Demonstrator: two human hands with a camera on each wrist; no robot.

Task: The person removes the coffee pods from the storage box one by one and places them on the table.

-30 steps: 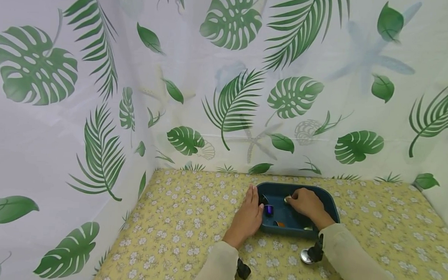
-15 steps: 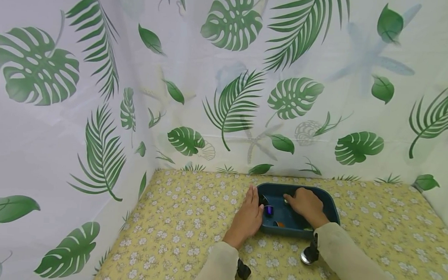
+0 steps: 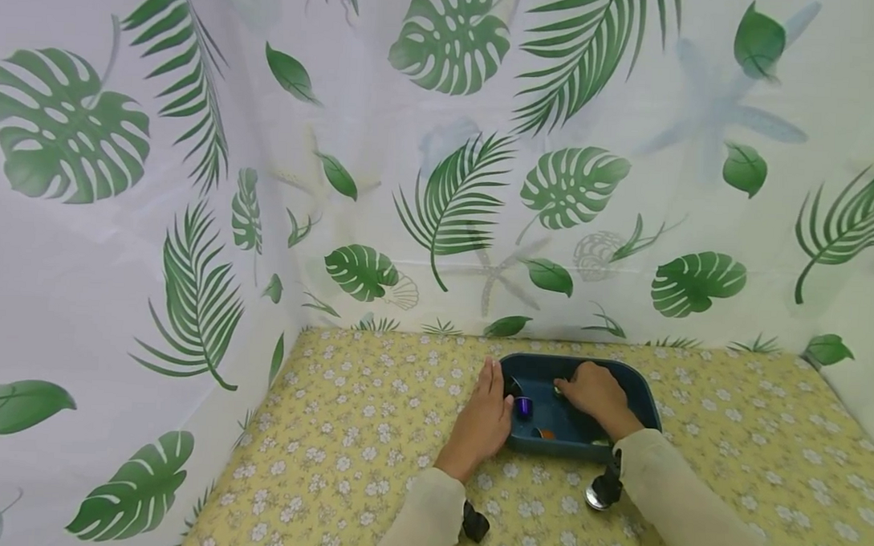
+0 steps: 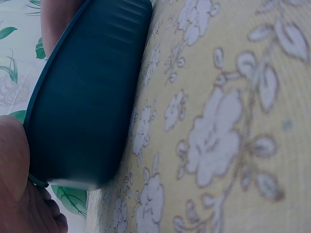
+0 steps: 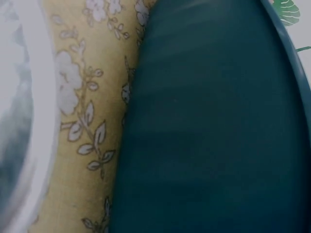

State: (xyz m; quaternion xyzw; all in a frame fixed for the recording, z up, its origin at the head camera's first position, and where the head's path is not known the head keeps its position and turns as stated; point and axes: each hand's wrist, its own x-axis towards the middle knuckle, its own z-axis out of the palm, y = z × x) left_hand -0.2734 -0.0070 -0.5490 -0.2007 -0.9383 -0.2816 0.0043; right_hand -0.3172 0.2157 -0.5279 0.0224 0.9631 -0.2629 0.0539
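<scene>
A dark blue-green tray (image 3: 578, 451) with raised walls sits on the table. My left hand (image 3: 479, 423) lies along its left end with fingers extended, the thumb by the rim. In the left wrist view, parts of this hand show beside the tray's wall (image 4: 82, 102). My right hand (image 3: 597, 393) reaches inside the tray, thumb and forefinger pinching a small gold coffee capsule (image 3: 558, 387), mostly hidden. Near my left thumb lies a blue-purple capsule (image 3: 524, 407). A dark capsule (image 3: 512, 386) rests behind it, and an orange capsule (image 3: 547, 434) lies by the front wall.
A shiny round metal object (image 3: 598, 497) sits on the table before the tray, under my right wrist; its silver rim (image 5: 41, 111) looms close in the right wrist view. A flowered yellow cloth (image 3: 374, 431) covers the table. A leaf-patterned white sheet (image 3: 410, 224) stands behind.
My right hand shifts slightly inside the tray and covers more of the gold capsule; the right wrist moves a little leftward. The left hand and the tray stay put.
</scene>
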